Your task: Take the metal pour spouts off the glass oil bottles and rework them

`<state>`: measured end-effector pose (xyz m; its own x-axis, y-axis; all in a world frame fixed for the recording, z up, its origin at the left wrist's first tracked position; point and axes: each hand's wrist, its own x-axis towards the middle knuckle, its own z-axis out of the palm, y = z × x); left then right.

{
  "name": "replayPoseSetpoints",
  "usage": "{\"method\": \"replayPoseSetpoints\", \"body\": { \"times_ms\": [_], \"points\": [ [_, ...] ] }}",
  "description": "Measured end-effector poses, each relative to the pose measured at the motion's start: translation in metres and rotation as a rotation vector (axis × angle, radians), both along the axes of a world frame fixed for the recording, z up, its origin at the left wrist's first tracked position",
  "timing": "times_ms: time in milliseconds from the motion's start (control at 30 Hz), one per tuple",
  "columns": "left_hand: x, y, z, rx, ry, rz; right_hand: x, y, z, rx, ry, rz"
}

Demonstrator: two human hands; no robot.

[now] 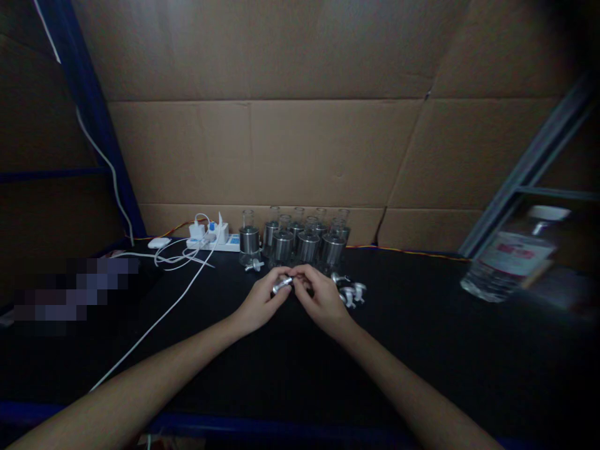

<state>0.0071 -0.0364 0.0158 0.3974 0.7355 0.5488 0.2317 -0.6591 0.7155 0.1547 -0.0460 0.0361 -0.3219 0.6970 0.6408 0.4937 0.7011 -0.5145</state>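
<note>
My left hand [260, 303] and my right hand [320, 297] meet at the middle of the black table [422, 337], fingers curled. Between their fingertips they pinch a small silver metal part [282, 285]. Just behind my hands stands a cluster of several glass bottles with metal collars [295, 240]. Several loose silver parts [350, 292] lie on the table right of my right hand, and one more silver part [254, 265] lies left of the cluster.
A white power strip with plugged chargers [209, 237] sits at the back left, with white cables [159, 315] trailing toward the front edge. A plastic water bottle [510, 256] lies at the right. Cardboard sheets [281, 144] wall the back.
</note>
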Motion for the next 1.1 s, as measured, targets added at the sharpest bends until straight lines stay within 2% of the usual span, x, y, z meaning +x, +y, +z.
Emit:
{"method": "replayPoseSetpoints", "body": {
  "times_ms": [300, 533, 833, 1100],
  "points": [
    [0.0001, -0.0029, 0.0005, 0.128, -0.036, 0.062, 0.0001, -0.0012, 0.0026, 0.056, 0.002, -0.022],
    [-0.0031, -0.0019, 0.0024, 0.276, 0.029, 0.118, 0.0005, 0.0016, -0.0007, -0.032, -0.010, -0.002],
    [-0.0061, 0.0008, 0.0001, 0.369, 0.121, 0.164, -0.0044, 0.0008, -0.0061, -0.180, -0.134, 0.068],
    [-0.0085, 0.0011, 0.0018, 0.488, 0.207, 0.103, -0.0071, -0.0050, -0.0024, -0.177, -0.258, 0.118]
  ]
}}
